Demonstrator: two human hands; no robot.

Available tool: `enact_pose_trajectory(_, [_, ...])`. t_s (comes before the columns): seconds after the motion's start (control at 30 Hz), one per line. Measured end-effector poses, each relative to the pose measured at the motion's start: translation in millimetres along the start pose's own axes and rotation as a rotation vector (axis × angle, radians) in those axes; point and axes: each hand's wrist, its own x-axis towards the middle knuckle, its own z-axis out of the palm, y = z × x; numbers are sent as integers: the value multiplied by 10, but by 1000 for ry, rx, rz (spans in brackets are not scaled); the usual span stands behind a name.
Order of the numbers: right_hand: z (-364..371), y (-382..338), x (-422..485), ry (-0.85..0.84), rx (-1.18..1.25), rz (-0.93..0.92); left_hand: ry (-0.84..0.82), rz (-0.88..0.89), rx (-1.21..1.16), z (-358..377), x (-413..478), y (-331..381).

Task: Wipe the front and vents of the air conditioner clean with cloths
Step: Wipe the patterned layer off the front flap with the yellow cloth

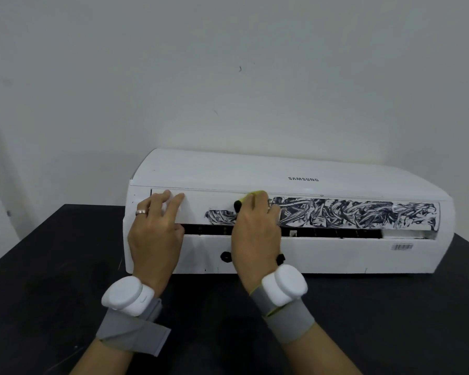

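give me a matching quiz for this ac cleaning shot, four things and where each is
Things: 1 left hand; 2 right hand; 3 dark scribbled smears; 4 barcode sticker.
States: A front of the white air conditioner, lower right; B holds a yellow cloth against the white vent flap; C rests flat on the flap's clean left end; D cover the flap's right part.
Pairs: 1-C; 2-B; 3-D; 4-A.
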Motion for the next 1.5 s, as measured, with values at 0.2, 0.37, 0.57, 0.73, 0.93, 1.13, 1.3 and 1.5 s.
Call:
enact_pose_trajectory(0.2, [128, -105, -83, 66, 45, -163, -7, 13, 11, 10, -4, -27])
enact_pose_trajectory(0.37, [145, 310, -26, 271, 120, -74, 3, -2, 10, 12, -12, -12])
enact_pose_trajectory(0.57, [220, 136, -9, 240, 160, -99, -6, 4, 14, 3, -10, -9])
enact_pose_trajectory(0.73, [267, 5, -7, 280, 427, -61, 0, 12, 14, -4, -4, -14])
enact_pose_trajectory(0.93, [285, -178, 34, 338, 555, -110, -4, 19, 20, -15, -7, -12])
enact_pose_trajectory(1.13, [405, -375, -143, 330, 442, -411, 25, 42, 26, -12, 4, -52])
enact_pose_trajectory(1.3, [523, -116, -224, 419, 394, -365, 9, 10, 8, -23, 15, -29])
enact_pose_trajectory(1.5, [542, -425, -248, 416, 420, -447, 0, 29, -10, -49, 21, -40])
